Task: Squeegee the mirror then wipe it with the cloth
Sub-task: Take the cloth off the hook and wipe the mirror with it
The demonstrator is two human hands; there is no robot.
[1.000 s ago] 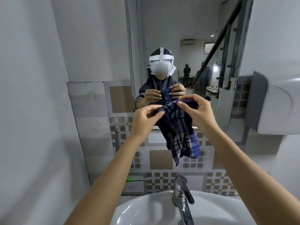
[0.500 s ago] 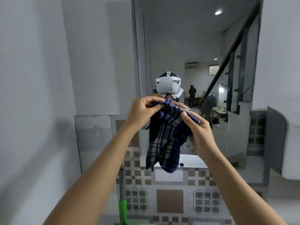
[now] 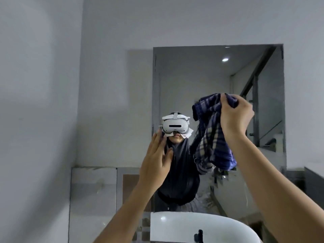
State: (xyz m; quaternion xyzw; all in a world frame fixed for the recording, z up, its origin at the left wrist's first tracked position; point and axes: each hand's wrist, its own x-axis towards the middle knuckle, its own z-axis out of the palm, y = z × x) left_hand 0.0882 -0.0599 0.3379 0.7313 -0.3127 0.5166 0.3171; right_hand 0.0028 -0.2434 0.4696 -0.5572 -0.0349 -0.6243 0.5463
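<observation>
**Operator:** Nearest me I see the white basin (image 3: 219,223) along the bottom edge, with a small dark fitting on its rim that I can't identify. Above it my two forearms reach up toward the glass.

**Observer:** What are the hands doing?

**Operator:** My left hand (image 3: 156,158) is flat and empty, fingers (image 3: 158,141) straight and close together, thumb out to the side, raised at the mirror's left edge. Whether it touches the glass I can't tell. My right hand (image 3: 234,114) is raised higher, fingers curled tight over a bunched corner of the blue plaid cloth (image 3: 213,135).

**Observer:** And the cloth itself?

**Operator:** It hangs from that one fistful in loose folds, in front of the right half of the mirror (image 3: 201,81). I judge it light and limp, so it won't hold a shape; gripped by a corner, most of it would just trail. I'd gather it into a pad under the palm so a broad face presses on the glass.

**Observer:** The mirror?

**Operator:** Farthest back, fixed to the grey wall (image 3: 114,32), stiff and fragile, probably slick. Its lower right looks streaked or speckled. I see no squeegee, so I take it the wiping step is at hand. Press moderately; nothing to grip there.
</observation>
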